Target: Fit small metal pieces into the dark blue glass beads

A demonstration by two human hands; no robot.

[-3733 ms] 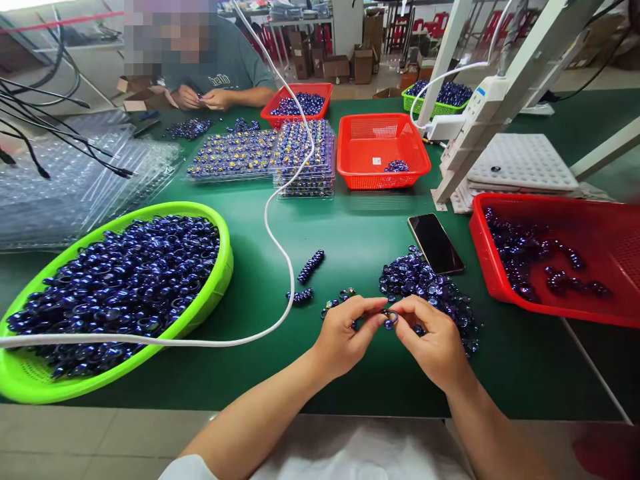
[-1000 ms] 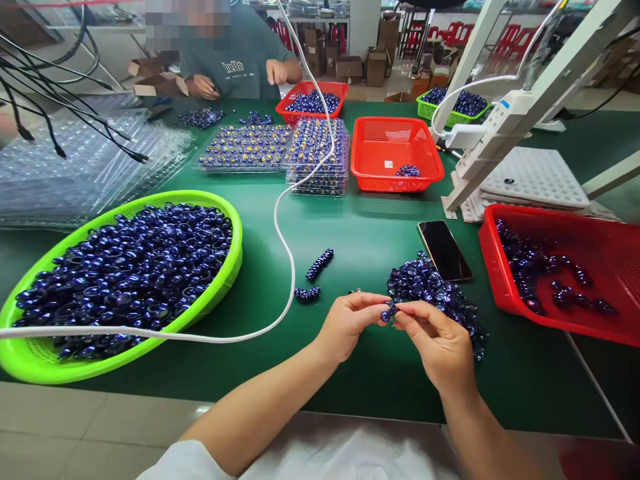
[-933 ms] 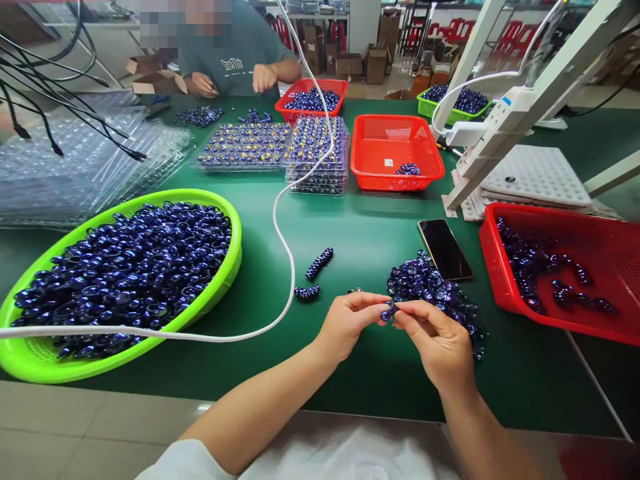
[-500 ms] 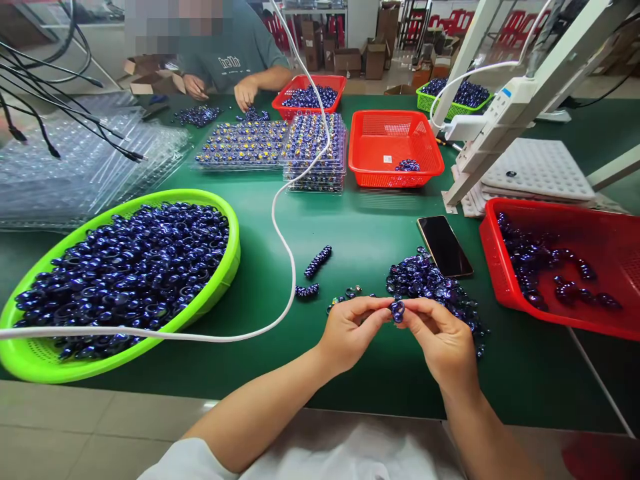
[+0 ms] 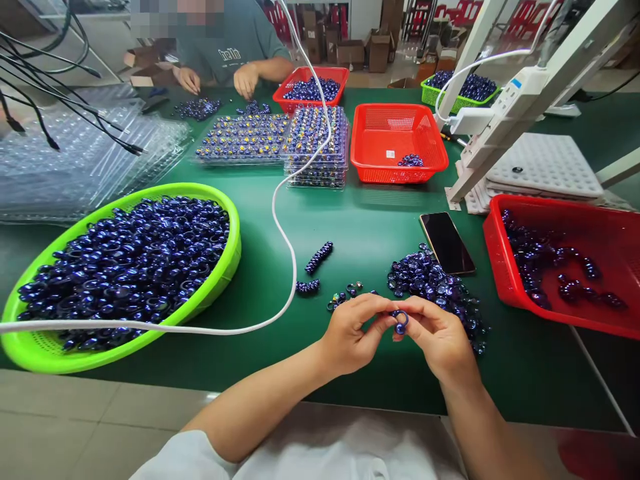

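Between the fingertips of my left hand (image 5: 356,331) and my right hand (image 5: 436,333) is a shiny dark blue ring (image 5: 401,320), its rounded head turned downward. Both hands are closed in a pinch on it, low over the green table. Just beyond my right hand spreads a pile of loose blue pieces (image 5: 425,273). By my left fingers lie a few small rings with bright tops (image 5: 354,288). Two short rows of stacked blue rings (image 5: 319,258) rest a little farther off.
A green basket (image 5: 235,247) heaped with blue rings stands left, crossed by a white cable (image 5: 287,247). A phone (image 5: 447,243) and a red bin (image 5: 505,280) are right. Filled clear trays (image 5: 316,177) and a red basket (image 5: 400,175) stand farther back. Across the table a person (image 5: 235,53) handles blue pieces.
The ring has turned in my fingertips, so its open band now shows with the head hanging below. My hands stay nearly in place; the whole view has shifted slightly.
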